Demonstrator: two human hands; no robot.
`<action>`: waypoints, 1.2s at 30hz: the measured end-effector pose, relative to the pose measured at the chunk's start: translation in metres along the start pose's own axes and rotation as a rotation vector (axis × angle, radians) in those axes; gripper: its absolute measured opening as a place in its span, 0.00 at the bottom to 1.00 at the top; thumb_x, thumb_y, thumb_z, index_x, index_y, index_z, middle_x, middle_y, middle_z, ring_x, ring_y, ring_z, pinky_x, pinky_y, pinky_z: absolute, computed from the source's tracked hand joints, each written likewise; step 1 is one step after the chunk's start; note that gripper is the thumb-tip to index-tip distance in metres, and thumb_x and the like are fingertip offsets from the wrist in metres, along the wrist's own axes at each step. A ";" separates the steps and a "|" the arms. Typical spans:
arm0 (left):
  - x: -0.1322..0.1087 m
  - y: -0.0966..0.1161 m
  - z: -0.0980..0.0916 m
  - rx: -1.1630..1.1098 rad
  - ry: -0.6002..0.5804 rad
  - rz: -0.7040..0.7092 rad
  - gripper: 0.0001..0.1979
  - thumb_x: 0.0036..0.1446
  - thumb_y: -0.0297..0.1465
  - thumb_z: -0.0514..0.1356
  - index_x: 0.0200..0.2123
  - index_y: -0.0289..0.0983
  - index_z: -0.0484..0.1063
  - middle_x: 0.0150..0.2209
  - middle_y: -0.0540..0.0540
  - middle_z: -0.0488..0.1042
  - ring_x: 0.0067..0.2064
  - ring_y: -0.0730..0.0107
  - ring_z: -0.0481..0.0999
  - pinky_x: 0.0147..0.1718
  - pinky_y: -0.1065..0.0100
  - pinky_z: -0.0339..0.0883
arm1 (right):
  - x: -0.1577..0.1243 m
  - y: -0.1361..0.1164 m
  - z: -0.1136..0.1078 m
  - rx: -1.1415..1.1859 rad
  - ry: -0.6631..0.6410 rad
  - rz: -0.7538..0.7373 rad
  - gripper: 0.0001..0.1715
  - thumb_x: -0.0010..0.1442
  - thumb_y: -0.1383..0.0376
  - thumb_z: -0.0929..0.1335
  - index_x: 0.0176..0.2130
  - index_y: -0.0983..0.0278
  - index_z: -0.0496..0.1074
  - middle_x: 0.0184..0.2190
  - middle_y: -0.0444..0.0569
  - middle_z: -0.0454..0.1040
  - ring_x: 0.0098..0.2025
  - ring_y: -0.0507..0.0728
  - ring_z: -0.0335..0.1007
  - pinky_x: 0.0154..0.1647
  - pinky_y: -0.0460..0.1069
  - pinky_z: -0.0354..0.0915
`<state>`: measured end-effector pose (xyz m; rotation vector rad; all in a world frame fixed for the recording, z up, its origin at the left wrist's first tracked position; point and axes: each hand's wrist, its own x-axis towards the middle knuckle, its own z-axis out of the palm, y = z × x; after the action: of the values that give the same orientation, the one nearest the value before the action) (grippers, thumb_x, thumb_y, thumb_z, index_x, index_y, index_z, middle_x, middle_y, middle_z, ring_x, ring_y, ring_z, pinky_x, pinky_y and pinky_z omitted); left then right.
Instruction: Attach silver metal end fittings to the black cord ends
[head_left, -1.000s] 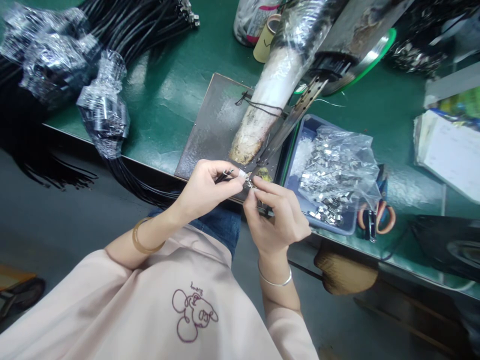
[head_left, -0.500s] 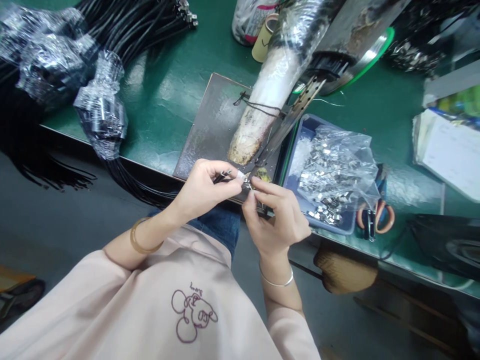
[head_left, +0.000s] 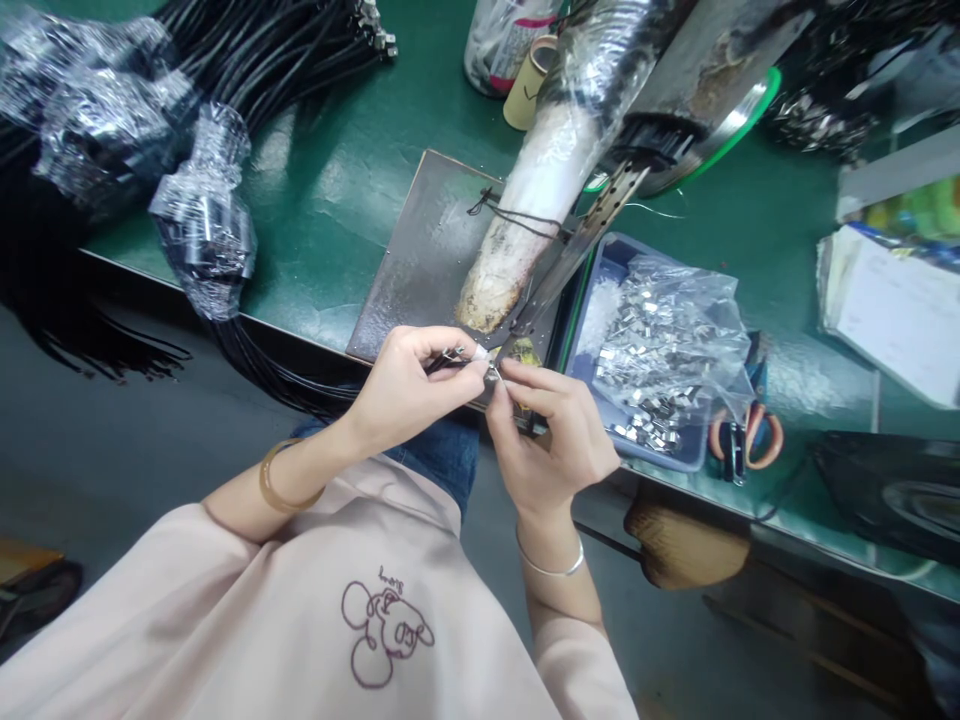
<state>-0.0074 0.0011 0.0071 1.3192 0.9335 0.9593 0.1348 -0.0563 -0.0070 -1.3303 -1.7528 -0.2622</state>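
While the left hand point(head_left: 409, 385) pinches the end of a thin black cord point(head_left: 442, 358) between thumb and fingers, the right hand point(head_left: 551, 430) grips a small silver metal clasp point(head_left: 493, 375) right at the cord tip; fingertips of both hands touch, at the near edge of the green work table point(head_left: 337, 190). Just beyond them lies a dark scuffed metal plate point(head_left: 424, 250) with a plastic-wrapped machine arm point(head_left: 540, 190) over it. To the right, a blue plastic tray point(head_left: 622, 260) holds a clear bag of silver clasps point(head_left: 667, 340); orange-handled scissors point(head_left: 742, 440) lie farther right. Far left, bundles of black cords point(head_left: 247, 50) with plastic-wrapped ends point(head_left: 202, 220) hang off the table.
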 end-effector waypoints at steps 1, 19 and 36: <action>0.000 0.000 0.000 0.006 0.002 -0.004 0.09 0.51 0.29 0.62 0.21 0.34 0.73 0.19 0.53 0.63 0.22 0.79 0.56 0.21 0.73 0.52 | 0.000 0.000 0.000 -0.005 0.000 -0.007 0.11 0.59 0.75 0.73 0.36 0.60 0.71 0.37 0.45 0.84 0.37 0.52 0.82 0.40 0.45 0.76; 0.001 -0.001 -0.001 -0.079 -0.024 -0.033 0.05 0.49 0.28 0.64 0.25 0.33 0.78 0.19 0.53 0.66 0.22 0.80 0.57 0.21 0.74 0.54 | 0.002 0.000 0.000 -0.051 0.019 -0.061 0.11 0.59 0.75 0.73 0.37 0.61 0.72 0.37 0.47 0.84 0.37 0.52 0.83 0.42 0.45 0.78; 0.003 0.002 -0.002 -0.080 -0.037 0.011 0.05 0.49 0.24 0.62 0.24 0.30 0.77 0.18 0.56 0.60 0.21 0.84 0.52 0.19 0.78 0.50 | 0.003 0.000 -0.002 -0.043 -0.005 -0.081 0.12 0.59 0.75 0.72 0.34 0.61 0.68 0.36 0.48 0.84 0.38 0.52 0.83 0.41 0.44 0.77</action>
<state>-0.0081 0.0043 0.0089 1.2718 0.8519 0.9677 0.1360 -0.0555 -0.0034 -1.2923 -1.8167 -0.3442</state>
